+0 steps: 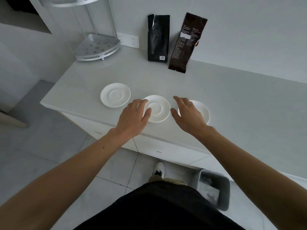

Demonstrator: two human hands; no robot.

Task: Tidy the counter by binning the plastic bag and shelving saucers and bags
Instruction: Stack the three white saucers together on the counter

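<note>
Three white saucers lie in a row on the grey counter. The left saucer lies free. My left hand rests with spread fingers on the left rim of the middle saucer. My right hand hovers open over the left part of the right saucer, its thumb near the middle saucer's right edge. Neither hand holds anything. Two dark bags lean upright against the back wall: a black bag and a brown printed bag. A grey bin on the floor holds crumpled plastic.
A silver corner shelf rack stands at the counter's back left, its lower tier bare, an upper tier above. A white wall socket sits beside it. The counter's front edge runs below my hands; tiled floor and my shoe lie below.
</note>
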